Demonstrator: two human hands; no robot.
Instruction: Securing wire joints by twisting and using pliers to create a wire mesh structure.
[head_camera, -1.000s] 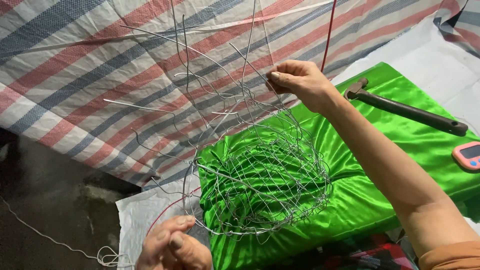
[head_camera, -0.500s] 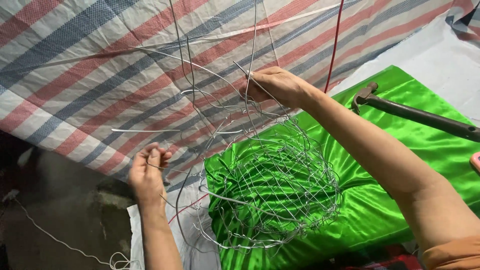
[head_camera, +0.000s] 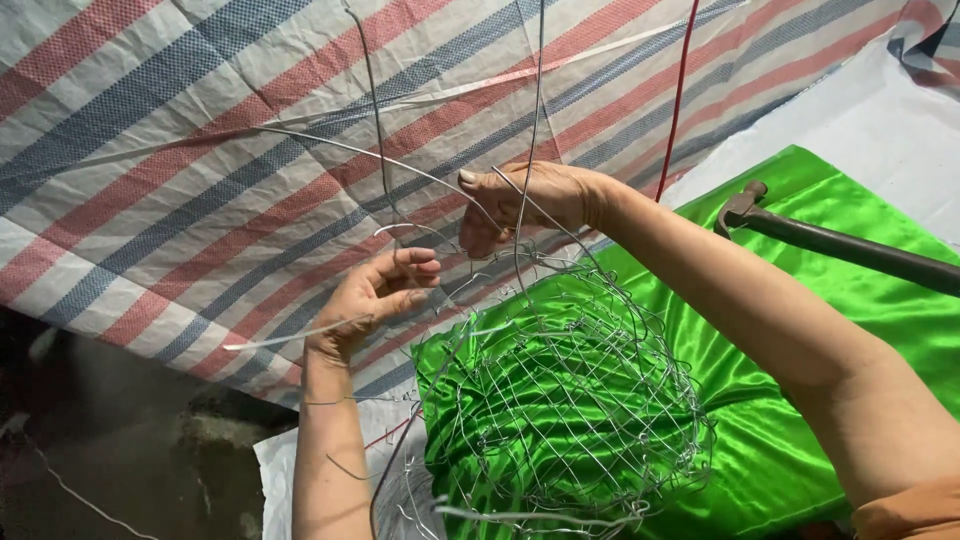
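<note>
A round basket woven from thin silver wire rests on shiny green cloth, with long loose wire ends sticking up and out from its rim. My right hand is above the basket's far rim, fingers pinched on one of the wire strands. My left hand is just left of the rim, fingers curled around a bent wire end.
A red, blue and white striped tarp covers the ground behind. A dark hammer lies on the green cloth at the right. A red cord runs up at the top. Dark ground lies at the lower left.
My left hand has risen from the lower edge to the basket's rim and taken hold of a wire end. My right hand has stayed on the wire at the far rim.
</note>
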